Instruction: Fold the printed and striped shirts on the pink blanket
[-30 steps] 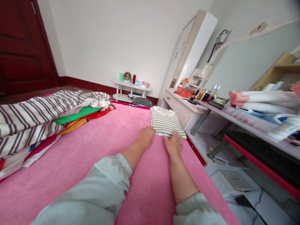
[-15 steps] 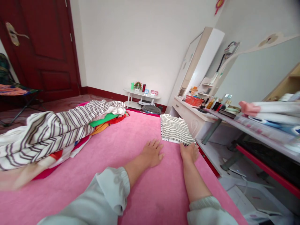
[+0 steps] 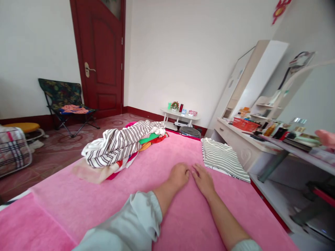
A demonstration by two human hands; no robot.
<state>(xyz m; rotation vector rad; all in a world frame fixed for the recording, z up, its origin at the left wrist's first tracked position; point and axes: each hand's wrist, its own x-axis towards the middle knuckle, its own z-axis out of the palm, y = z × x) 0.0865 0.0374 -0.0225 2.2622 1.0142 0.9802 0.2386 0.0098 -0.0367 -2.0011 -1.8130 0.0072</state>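
Note:
My left hand [image 3: 180, 175] rests low over the pink bedspread [image 3: 141, 177], its fingers curled in and nothing visible in them. Close beside it, my right hand [image 3: 202, 179] lies on the same cover with fingers stretched forward and slightly bent, holding nothing. The fingertips of both hands nearly meet. Ahead and to the right of my right hand lies a folded striped shirt [image 3: 222, 157], flat near the bed's edge. A loose heap of clothes, with a brown-and-white striped garment [image 3: 117, 143] on top, sits to the left, apart from both hands.
A dressing table [image 3: 240, 146] with a red basket [image 3: 245, 124] and bottles stands along the right side. Beyond the bed are a small white table [image 3: 180, 114] and a round dark lid-like object [image 3: 190, 131]. A folding chair [image 3: 61, 94] stands near the red door [image 3: 104, 59].
My view has turned left. My hands have come together; the right has left the folded shirt's near edge, and the left has gone from flat and spread to curled.

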